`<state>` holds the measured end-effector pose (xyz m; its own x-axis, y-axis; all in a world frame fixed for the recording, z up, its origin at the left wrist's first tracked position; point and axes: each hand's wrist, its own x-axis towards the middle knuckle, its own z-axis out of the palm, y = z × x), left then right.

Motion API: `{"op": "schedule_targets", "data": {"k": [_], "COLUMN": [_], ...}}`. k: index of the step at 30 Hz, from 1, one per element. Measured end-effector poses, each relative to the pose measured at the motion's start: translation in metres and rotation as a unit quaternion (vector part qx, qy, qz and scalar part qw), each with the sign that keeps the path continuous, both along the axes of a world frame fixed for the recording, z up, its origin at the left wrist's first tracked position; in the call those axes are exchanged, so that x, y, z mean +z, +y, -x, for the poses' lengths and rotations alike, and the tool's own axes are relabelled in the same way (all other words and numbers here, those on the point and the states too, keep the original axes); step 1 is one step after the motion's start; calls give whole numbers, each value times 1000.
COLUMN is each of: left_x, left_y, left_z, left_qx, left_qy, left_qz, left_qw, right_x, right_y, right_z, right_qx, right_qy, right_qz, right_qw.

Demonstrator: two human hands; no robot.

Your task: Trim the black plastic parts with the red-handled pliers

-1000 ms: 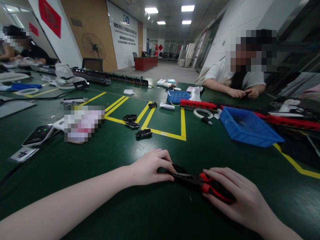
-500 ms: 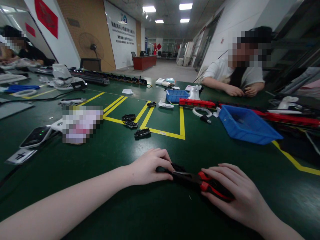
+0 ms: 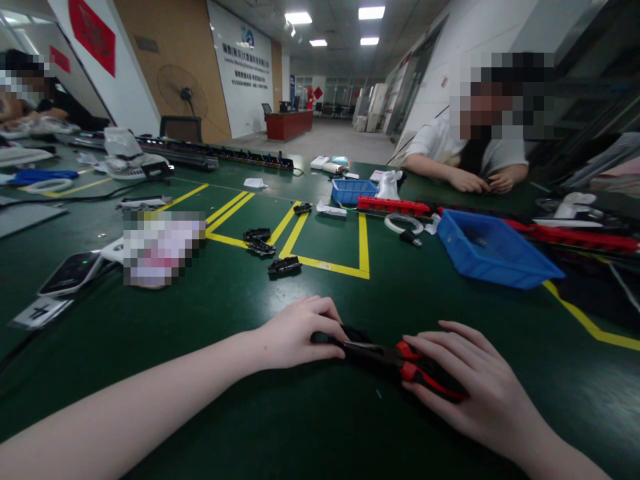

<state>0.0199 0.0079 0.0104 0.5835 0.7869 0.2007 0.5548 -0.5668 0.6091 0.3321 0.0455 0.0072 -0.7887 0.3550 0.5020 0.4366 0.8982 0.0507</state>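
My left hand (image 3: 300,331) rests on the green table (image 3: 250,413) with its fingers curled round a small black part (image 3: 353,335), pinning it down. My right hand (image 3: 467,387) is wrapped over the red-and-black handles of a pair of pliers (image 3: 400,363). The pliers' dark jaws reach left to the black part under my left fingers. Both hands sit low on the table near its front edge.
Three black parts (image 3: 273,253) lie by yellow tape lines (image 3: 325,267) ahead. A blue bin (image 3: 493,250) stands at right, a smaller blue tray (image 3: 353,191) and a red strip (image 3: 395,205) behind. A person (image 3: 465,160) sits across the table. A dark device (image 3: 70,273) lies at left.
My hands and the pliers stay almost in place. The view has shifted very slightly; nothing was picked up or released.
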Motion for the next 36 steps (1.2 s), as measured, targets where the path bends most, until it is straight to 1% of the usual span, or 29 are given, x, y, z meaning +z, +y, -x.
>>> {"op": "schedule_targets", "data": {"k": [7,15,21,30,36], "left_x": [1,0,-1,1,2], "left_y": [-1,0,0,-1,-1], "left_z": [0,0,1,0,0], "left_qx": [-10,-8,-8,-8,-6], "left_qy": [12,13,11,10,7], "left_qz": [-9,-11,-10,-3,-3], "left_qw": [1000,1000,1000,1000,1000], "right_x": [5,2,4,-3,-2], "right_y": [3,1,0,0,-2], "right_z": [-2,0,0,-2,0], "right_qx": [6,7,10,-6,-1], "right_qy": [-17,-11,-4,4,-1], "right_qz": [-9,-9,-4,25,19], "right_qw": [1000,1000,1000,1000,1000]}}
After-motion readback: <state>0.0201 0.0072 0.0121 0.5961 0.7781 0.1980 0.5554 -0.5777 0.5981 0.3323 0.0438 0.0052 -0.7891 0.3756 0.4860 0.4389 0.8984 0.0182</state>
